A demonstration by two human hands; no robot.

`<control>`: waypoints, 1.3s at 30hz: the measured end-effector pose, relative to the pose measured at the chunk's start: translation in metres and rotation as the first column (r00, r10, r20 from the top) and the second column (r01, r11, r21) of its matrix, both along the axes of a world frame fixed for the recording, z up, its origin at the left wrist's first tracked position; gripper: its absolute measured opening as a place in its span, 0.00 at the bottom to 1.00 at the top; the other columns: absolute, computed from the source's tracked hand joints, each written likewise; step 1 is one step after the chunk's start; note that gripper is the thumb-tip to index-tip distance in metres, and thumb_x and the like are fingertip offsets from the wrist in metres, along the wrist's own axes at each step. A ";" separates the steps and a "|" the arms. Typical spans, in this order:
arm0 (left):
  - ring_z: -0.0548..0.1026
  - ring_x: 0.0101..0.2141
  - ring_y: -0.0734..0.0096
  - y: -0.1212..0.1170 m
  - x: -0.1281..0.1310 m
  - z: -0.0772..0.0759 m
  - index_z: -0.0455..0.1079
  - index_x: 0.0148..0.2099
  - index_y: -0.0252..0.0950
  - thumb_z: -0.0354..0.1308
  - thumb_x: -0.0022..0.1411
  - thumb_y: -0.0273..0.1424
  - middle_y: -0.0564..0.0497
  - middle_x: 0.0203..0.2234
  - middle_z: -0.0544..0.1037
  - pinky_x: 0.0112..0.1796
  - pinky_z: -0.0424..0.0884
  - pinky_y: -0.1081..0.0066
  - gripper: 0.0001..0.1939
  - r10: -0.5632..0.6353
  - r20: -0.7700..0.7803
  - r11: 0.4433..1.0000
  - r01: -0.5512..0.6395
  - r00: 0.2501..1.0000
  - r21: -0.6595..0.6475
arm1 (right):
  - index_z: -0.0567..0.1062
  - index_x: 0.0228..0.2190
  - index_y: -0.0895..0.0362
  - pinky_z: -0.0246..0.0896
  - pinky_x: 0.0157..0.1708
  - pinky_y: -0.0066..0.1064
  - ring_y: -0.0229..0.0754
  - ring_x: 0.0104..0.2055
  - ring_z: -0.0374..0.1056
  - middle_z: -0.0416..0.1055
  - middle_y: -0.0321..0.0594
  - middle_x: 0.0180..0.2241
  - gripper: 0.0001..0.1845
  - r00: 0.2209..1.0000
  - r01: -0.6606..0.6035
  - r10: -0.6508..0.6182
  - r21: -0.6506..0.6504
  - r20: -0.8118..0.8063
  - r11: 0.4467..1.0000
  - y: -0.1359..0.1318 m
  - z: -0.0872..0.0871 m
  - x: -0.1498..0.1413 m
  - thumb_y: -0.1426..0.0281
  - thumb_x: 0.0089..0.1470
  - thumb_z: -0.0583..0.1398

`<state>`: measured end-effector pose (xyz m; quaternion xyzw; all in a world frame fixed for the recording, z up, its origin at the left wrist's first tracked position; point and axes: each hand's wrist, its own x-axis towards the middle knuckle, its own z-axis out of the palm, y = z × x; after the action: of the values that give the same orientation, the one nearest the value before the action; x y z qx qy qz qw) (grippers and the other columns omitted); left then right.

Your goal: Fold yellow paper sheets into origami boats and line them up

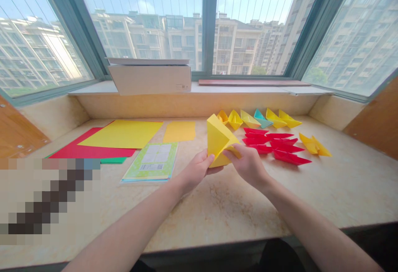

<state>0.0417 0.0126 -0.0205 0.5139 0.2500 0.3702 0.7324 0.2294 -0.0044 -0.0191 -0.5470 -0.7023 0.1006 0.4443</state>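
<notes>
Both my hands hold a folded sheet of yellow origami paper (217, 141) up above the marble sill. My left hand (194, 170) grips its lower left side. My right hand (247, 164) pinches its right edge, with the fingers over the fold. Just beyond them stands a row of several yellow paper boats (250, 118) with one teal paper boat (261, 118). Several red paper boats (272, 144) lie close to my right hand. Two more yellow boats (314, 145) sit further right.
Left of my hands lie a yellow sheet (121, 134) on a red sheet (87, 149), an orange-yellow sheet (179, 132), and a green-and-white paper pack (152, 162). A cardboard box (149, 79) and a flat brown board (254, 83) stand on the ledge by the window (146, 23).
</notes>
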 end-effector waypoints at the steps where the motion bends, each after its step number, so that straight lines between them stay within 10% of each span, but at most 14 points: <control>1: 0.73 0.53 0.55 0.000 0.000 0.000 0.69 0.57 0.37 0.57 0.66 0.34 0.41 0.55 0.73 0.57 0.67 0.53 0.18 0.011 0.007 1.000 -0.011 1.000 -0.011 | 0.77 0.31 0.55 0.64 0.27 0.31 0.43 0.27 0.71 0.78 0.39 0.27 0.10 1.000 -0.019 0.019 0.029 0.001 0.999 0.001 -0.001 0.001 0.63 0.59 0.59; 8: 0.78 0.48 0.59 -0.001 -0.003 0.003 0.66 0.60 0.36 0.56 0.67 0.32 0.41 0.57 0.71 0.57 0.67 0.57 0.20 0.014 0.050 0.998 -0.011 0.999 -0.068 | 0.76 0.32 0.53 0.68 0.33 0.34 0.45 0.31 0.74 0.79 0.41 0.32 0.09 0.994 -0.109 0.110 0.231 0.009 0.967 0.002 -0.005 0.006 0.64 0.60 0.59; 14: 0.78 0.47 0.63 -0.005 -0.001 0.007 0.27 0.71 0.58 0.57 0.67 0.31 0.47 0.57 0.72 0.54 0.70 0.53 0.46 0.113 0.111 0.993 -0.110 0.987 -0.034 | 0.75 0.33 0.53 0.67 0.34 0.34 0.44 0.33 0.73 0.78 0.40 0.30 0.05 0.984 -0.176 0.165 0.370 0.061 0.912 -0.003 0.000 0.010 0.67 0.61 0.59; 21: 0.76 0.48 0.61 0.001 -0.008 0.004 0.76 0.51 0.35 0.60 0.63 0.33 0.44 0.49 0.78 0.55 0.67 0.58 0.16 0.085 -0.098 0.991 -0.074 0.992 0.113 | 0.73 0.33 0.53 0.64 0.39 0.39 0.45 0.34 0.72 0.77 0.39 0.30 0.02 0.969 -0.247 0.222 0.439 0.109 0.864 -0.004 0.006 0.011 0.69 0.59 0.61; 26: 0.77 0.43 0.61 -0.002 -0.010 0.012 0.76 0.53 0.35 0.60 0.64 0.37 0.44 0.39 0.82 0.52 0.68 0.58 0.18 0.154 -0.262 0.944 -0.064 0.953 0.323 | 0.72 0.32 0.52 0.61 0.39 0.40 0.45 0.33 0.69 0.74 0.38 0.28 0.04 0.985 -0.172 0.139 0.478 0.103 0.862 -0.002 0.010 0.017 0.68 0.58 0.62; 39: 0.81 0.37 0.62 -0.009 -0.003 0.011 0.78 0.48 0.32 0.59 0.65 0.41 0.41 0.41 0.79 0.43 0.77 0.61 0.18 0.014 -0.187 0.940 0.051 0.982 0.337 | 0.73 0.33 0.52 0.64 0.33 0.34 0.43 0.31 0.71 0.76 0.36 0.29 0.03 0.984 -0.169 0.125 0.421 0.129 0.891 -0.004 0.010 0.013 0.69 0.58 0.63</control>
<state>0.0382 0.0033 -0.0092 0.6674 0.2448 0.3510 0.6094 0.2427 -0.0082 -0.0086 -0.3852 -0.7676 -0.0506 0.5098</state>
